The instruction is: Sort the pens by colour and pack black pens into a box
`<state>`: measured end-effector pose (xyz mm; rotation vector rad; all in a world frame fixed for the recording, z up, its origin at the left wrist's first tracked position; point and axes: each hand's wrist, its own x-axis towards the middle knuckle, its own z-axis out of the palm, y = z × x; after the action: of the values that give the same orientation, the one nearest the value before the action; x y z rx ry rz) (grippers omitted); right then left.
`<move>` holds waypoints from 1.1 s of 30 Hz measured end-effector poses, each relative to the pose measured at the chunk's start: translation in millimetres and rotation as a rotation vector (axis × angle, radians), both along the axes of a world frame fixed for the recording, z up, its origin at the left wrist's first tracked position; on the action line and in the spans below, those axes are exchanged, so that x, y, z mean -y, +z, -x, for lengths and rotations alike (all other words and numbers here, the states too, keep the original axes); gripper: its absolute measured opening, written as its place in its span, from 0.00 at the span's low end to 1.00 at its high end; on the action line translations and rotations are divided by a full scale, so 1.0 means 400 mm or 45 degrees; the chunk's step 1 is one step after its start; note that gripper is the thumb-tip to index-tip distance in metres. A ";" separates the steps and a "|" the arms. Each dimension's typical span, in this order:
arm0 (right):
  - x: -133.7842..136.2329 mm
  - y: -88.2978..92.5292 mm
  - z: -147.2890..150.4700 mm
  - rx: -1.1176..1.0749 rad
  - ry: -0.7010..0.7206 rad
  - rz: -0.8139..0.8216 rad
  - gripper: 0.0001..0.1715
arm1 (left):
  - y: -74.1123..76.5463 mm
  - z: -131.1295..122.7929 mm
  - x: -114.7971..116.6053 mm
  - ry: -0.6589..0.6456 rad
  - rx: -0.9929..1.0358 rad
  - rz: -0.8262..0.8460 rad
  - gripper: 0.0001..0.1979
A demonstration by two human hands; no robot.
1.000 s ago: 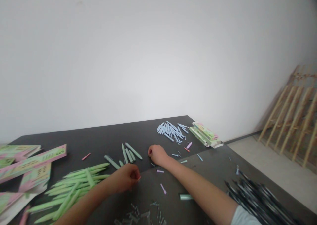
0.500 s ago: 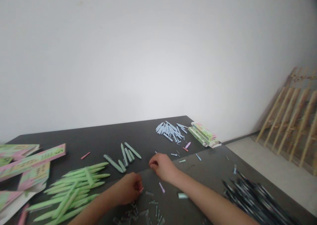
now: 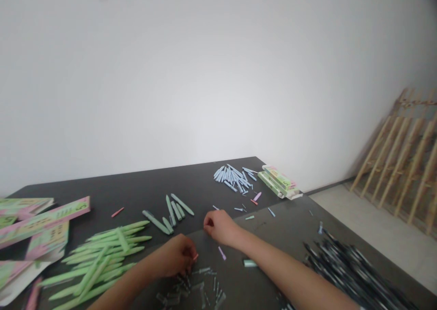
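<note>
My left hand (image 3: pixel 178 256) is closed over the dark table (image 3: pixel 95 187), with the tip of a small pink pen part (image 3: pixel 195 257) poking out between thumb and fingers. Clear plastic pieces and small springs (image 3: pixel 201 288) lie just below it. My right hand (image 3: pixel 221 227) is a little farther off to the right, its fingertips pinched together; what they hold, if anything, is hidden. A small purple pen piece (image 3: pixel 222 253) lies under the right wrist, and a pale green tube (image 3: pixel 250 263) lies beside the forearm.
Green pen barrels (image 3: pixel 99 264) are heaped at left beside printed cartons (image 3: pixel 44 219). Grey-green barrels (image 3: pixel 174 210) lie mid-table. Pale blue pen parts (image 3: pixel 234 175) sit at the back near more boxes (image 3: pixel 278 180). Dark refills (image 3: pixel 344 264) are piled at right. A bamboo rack (image 3: pixel 406 155) leans against the wall.
My left hand has shifted very slightly, still closed on the pink part. My right hand stays pinched in nearly the same place. The view has tilted a little.
</note>
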<state>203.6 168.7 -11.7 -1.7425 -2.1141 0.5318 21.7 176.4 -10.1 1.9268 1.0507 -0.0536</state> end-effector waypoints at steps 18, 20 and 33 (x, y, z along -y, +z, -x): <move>-0.006 -0.034 -0.089 -0.098 -0.065 0.061 0.08 | -0.015 -0.013 -0.022 0.042 -0.024 -0.045 0.10; 0.009 -0.031 -0.078 -0.049 -0.087 0.042 0.07 | -0.018 -0.014 -0.026 0.037 -0.015 -0.076 0.09; 0.155 -0.020 -0.053 -0.118 -0.009 0.072 0.12 | -0.021 -0.016 -0.007 -0.026 -0.015 -0.252 0.07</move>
<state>224.9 106.7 -19.9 -1.7204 -2.0474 0.6631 28.2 179.3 -18.6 2.1174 1.0778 0.0292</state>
